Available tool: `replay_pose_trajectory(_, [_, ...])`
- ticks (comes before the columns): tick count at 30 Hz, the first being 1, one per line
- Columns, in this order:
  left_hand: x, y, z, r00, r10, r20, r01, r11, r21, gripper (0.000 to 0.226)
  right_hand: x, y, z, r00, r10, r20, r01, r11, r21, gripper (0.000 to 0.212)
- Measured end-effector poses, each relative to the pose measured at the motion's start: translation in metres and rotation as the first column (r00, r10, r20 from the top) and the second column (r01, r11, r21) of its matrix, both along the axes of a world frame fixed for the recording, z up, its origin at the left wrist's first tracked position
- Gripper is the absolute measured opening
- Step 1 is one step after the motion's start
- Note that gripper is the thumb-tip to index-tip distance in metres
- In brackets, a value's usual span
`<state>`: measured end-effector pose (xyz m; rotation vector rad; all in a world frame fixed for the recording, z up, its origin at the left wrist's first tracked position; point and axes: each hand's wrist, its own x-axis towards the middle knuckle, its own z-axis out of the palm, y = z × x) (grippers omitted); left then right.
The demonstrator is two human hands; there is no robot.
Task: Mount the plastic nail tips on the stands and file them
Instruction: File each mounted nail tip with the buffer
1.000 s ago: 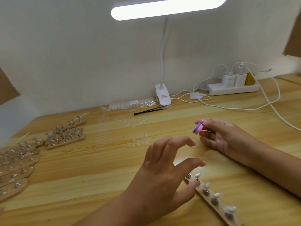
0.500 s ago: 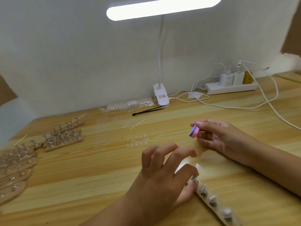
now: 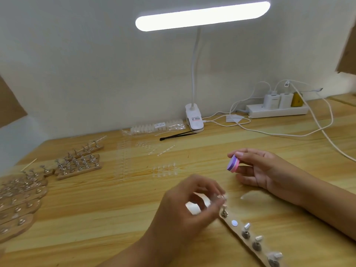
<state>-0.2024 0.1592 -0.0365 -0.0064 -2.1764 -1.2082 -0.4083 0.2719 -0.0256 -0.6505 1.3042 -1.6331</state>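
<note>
My left hand hovers low over the desk, its fingertips pinched on a small metal stand peg with a clear nail tip, which is blurred. Just below it lies a wooden stand strip running toward the lower right. The strip carries several upright pegs and one bare white magnet spot. My right hand rests on the desk further back and holds a purple-and-pink file block between thumb and fingers.
Many more wooden stand strips lie at the left. Clear nail tip sheets and a bag of tips lie mid-desk, beside black tweezers. A clip lamp, a power strip and cables sit at the back.
My left hand came down on the near end of the stand strip, closed its fingers and lifted a peg, leaving a bare magnet spot. The right hand stayed put with the file block.
</note>
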Motion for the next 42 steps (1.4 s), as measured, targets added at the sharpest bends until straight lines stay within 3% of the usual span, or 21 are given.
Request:
replay_pose_trajectory(3, [-0.004, -0.012, 0.001, 0.994, 0.022, 0.106, -0.060, 0.927, 0.371, 0.011, 0.003, 0.001, 0.000, 0.999, 0.030, 0.022, -0.030, 1.000, -0.002, 0.026])
replay_pose_trajectory(7, [-0.011, -0.024, -0.002, 0.975, 0.005, 0.224, -0.138, 0.800, 0.584, 0.011, 0.011, 0.001, 0.000, 0.992, 0.126, 0.003, -0.126, 0.992, -0.004, 0.039])
replay_pose_trajectory(14, [-0.011, -0.024, 0.001, 0.977, -0.027, 0.213, -0.112, 0.784, 0.611, 0.011, 0.024, 0.004, 0.001, 0.934, 0.348, -0.081, -0.346, 0.938, 0.034, 0.044])
replay_pose_trajectory(20, [-0.010, -0.024, 0.005, 0.987, -0.046, 0.157, -0.084, 0.678, 0.730, 0.027, 0.025, 0.004, 0.001, 0.949, 0.299, -0.100, -0.298, 0.954, 0.027, 0.039])
replay_pose_trajectory(25, [-0.011, -0.024, 0.004, 0.990, -0.045, 0.137, -0.071, 0.670, 0.739, 0.031, 0.026, 0.003, 0.001, 0.967, 0.235, -0.100, -0.237, 0.972, -0.005, 0.031])
replay_pose_trajectory(31, [-0.010, -0.029, 0.003, 0.985, -0.101, 0.143, -0.045, 0.643, 0.765, 0.033, 0.029, 0.003, 0.002, 0.972, 0.189, -0.140, -0.198, 0.978, -0.058, 0.054])
replay_pose_trajectory(36, [-0.010, -0.028, 0.001, 0.977, -0.112, 0.184, -0.039, 0.748, 0.663, 0.039, 0.034, 0.005, 0.005, 0.967, 0.127, -0.222, -0.143, 0.988, -0.061, 0.034])
replay_pose_trajectory(42, [-0.011, -0.028, -0.001, 0.976, -0.101, 0.194, -0.048, 0.766, 0.641, 0.039, 0.044, 0.007, 0.006, 0.912, 0.174, -0.371, -0.173, 0.984, 0.036, 0.025])
